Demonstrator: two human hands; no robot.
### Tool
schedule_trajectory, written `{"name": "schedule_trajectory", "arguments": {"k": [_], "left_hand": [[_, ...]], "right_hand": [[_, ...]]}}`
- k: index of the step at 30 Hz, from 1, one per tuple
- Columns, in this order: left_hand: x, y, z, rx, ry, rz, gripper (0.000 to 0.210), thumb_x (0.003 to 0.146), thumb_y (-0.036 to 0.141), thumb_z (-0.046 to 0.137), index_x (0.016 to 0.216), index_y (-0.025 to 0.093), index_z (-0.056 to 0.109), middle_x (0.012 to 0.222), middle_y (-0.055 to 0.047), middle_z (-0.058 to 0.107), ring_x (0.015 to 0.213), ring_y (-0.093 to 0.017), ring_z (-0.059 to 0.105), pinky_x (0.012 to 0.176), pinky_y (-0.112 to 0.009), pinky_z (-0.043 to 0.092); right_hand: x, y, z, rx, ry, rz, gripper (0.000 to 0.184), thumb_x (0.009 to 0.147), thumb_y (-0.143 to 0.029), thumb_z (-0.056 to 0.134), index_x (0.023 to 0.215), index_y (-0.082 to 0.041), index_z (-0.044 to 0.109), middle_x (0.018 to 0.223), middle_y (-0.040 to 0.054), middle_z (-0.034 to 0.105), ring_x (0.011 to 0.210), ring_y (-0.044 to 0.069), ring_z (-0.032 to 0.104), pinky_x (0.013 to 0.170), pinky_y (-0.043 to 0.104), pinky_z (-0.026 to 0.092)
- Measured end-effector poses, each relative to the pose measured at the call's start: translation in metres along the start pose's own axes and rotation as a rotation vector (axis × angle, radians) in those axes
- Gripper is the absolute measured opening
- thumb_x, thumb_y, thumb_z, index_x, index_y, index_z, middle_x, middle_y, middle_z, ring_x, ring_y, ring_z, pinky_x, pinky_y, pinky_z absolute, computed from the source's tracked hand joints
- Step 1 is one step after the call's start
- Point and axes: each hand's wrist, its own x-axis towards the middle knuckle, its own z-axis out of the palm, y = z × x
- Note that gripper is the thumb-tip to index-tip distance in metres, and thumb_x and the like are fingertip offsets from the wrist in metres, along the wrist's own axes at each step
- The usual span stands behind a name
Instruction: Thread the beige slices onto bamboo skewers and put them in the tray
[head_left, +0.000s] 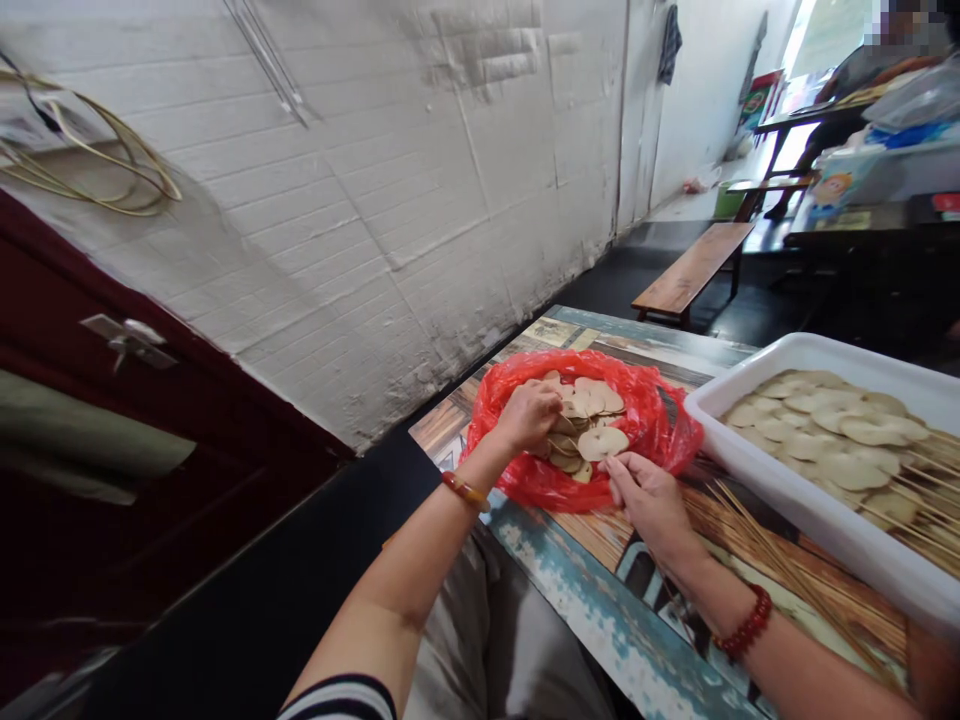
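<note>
A red plastic bag (652, 405) lies spread on the table, holding a pile of thin, pale tan round slices (596, 397). My left hand (527, 412) reaches over the bag's near left side, its fingers curled closed at the pile. What sits between those fingertips is hidden. My right hand (651, 500) pinches the near edge of one oval slice (602, 443) between thumb and fingers, just above the bag's front rim. Whether a stick is also in that pinch, I cannot tell.
Right of the bag, a white plastic tub (795, 480) holds many slices on thin sticks. Loose bamboo skewers (795, 575) lie on the table (577, 590) beneath my right forearm. A wooden bench (696, 268) stands beyond, and a person (862, 75) sits at the far right.
</note>
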Motion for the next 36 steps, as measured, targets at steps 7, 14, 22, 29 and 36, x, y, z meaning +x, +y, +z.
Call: {"name": "schedule_trajectory", "arguments": {"k": [7,14,22,29,36], "left_hand": [[-0.009,0.021,-0.011,-0.371,0.011,-0.122,0.012,0.065,0.023,0.065,0.070,0.016,0.056,0.078,-0.004,0.063,0.077,-0.016,0.058,0.076,-0.030,0.044],[-0.030,0.034,0.029,-1.049,0.030,-0.392,0.035,0.061,0.035,0.073,0.081,0.016,0.052,0.073,-0.001,0.062,0.061,-0.012,0.059,0.058,-0.024,0.047],[-0.041,0.028,0.046,-1.152,0.039,-0.377,0.048,0.056,0.028,0.079,0.098,0.013,0.061,0.083,-0.005,0.067,0.068,-0.014,0.063,0.064,-0.024,0.048],[-0.023,0.019,0.047,-1.056,0.055,-0.376,0.043,0.060,0.031,0.075,0.097,0.012,0.064,0.074,-0.004,0.067,0.058,-0.012,0.060,0.053,-0.020,0.044],[-0.020,0.024,0.039,-1.034,-0.055,-0.439,0.043,0.060,0.028,0.075,0.100,0.014,0.065,0.080,-0.003,0.066,0.062,-0.011,0.059,0.055,-0.020,0.044]], "right_hand": [[0.000,0.001,-0.001,-0.037,0.035,-0.082,0.034,0.083,-0.049,0.050,0.074,-0.017,0.059,0.046,-0.0070,0.043,0.039,0.009,0.037,0.042,0.021,0.031],[-0.007,-0.017,-0.004,-0.102,0.051,-0.153,0.030,0.083,-0.044,0.051,0.069,-0.018,0.058,0.046,-0.0066,0.042,0.043,0.009,0.040,0.044,0.020,0.034],[-0.008,-0.023,-0.008,-0.128,0.020,0.012,0.032,0.082,-0.049,0.051,0.079,-0.018,0.060,0.047,-0.0078,0.041,0.038,0.008,0.034,0.037,0.020,0.027],[-0.019,-0.031,-0.022,-0.069,-0.016,0.135,0.032,0.082,-0.046,0.054,0.093,-0.017,0.060,0.050,-0.0081,0.040,0.039,0.006,0.030,0.035,0.017,0.022],[-0.028,-0.026,-0.032,-0.220,-0.021,0.124,0.027,0.082,-0.041,0.055,0.088,-0.017,0.065,0.048,-0.0069,0.040,0.040,0.007,0.038,0.038,0.017,0.031]]}}
